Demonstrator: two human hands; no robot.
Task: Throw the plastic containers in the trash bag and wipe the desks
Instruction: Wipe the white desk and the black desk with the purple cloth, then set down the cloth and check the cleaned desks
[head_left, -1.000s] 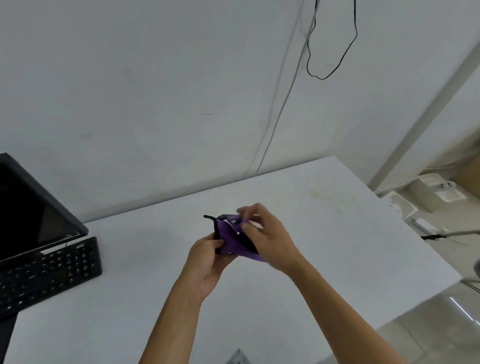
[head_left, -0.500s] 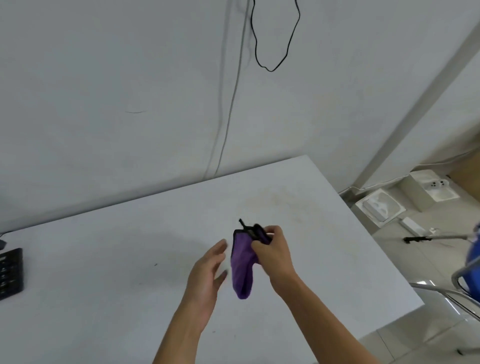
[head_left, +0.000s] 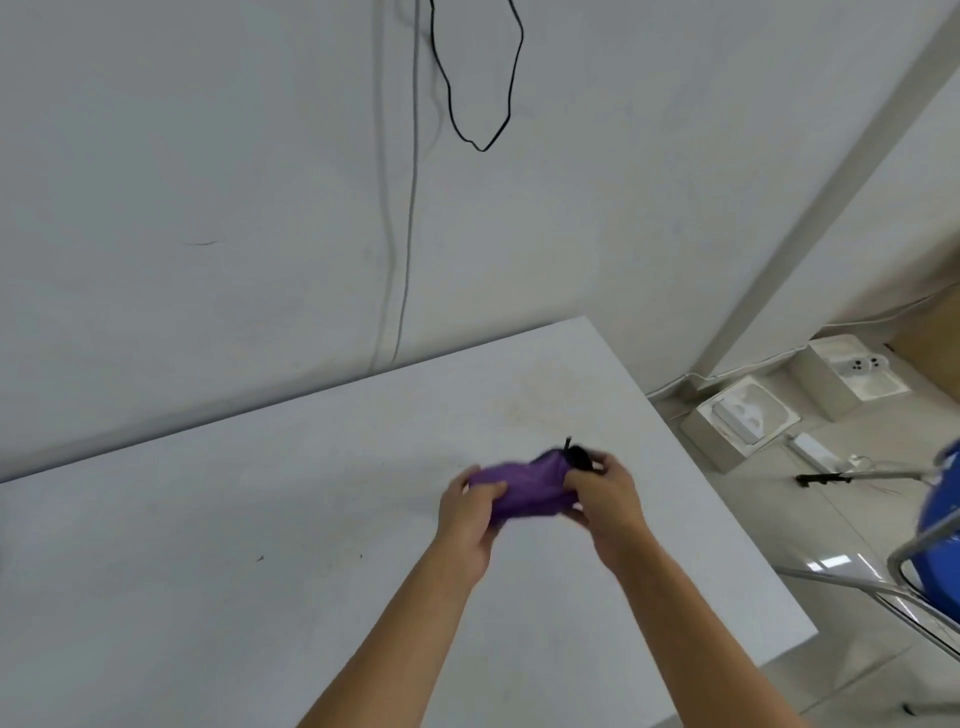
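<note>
A purple cloth (head_left: 527, 488) with a black edge is held between both hands above the white desk (head_left: 260, 545). My left hand (head_left: 467, 514) grips its left end with the thumb on top. My right hand (head_left: 605, 493) grips its right end, where the black trim bunches up. The cloth is blurred and stretched roughly level between the hands. Faint brownish stains mark the desk (head_left: 524, 395) beyond the hands. No plastic container or trash bag is in view.
The desk's right edge runs close to my right hand. On the floor to the right stand white boxes (head_left: 748, 421), a blue chair (head_left: 935, 545) with metal legs and a black rod (head_left: 826, 478). Cables (head_left: 483, 78) hang on the wall behind.
The view has swung right, so the monitor and keyboard have left the frame. My left hand, open half a second ago, now grips the cloth, which went from hanging to stretched level.
</note>
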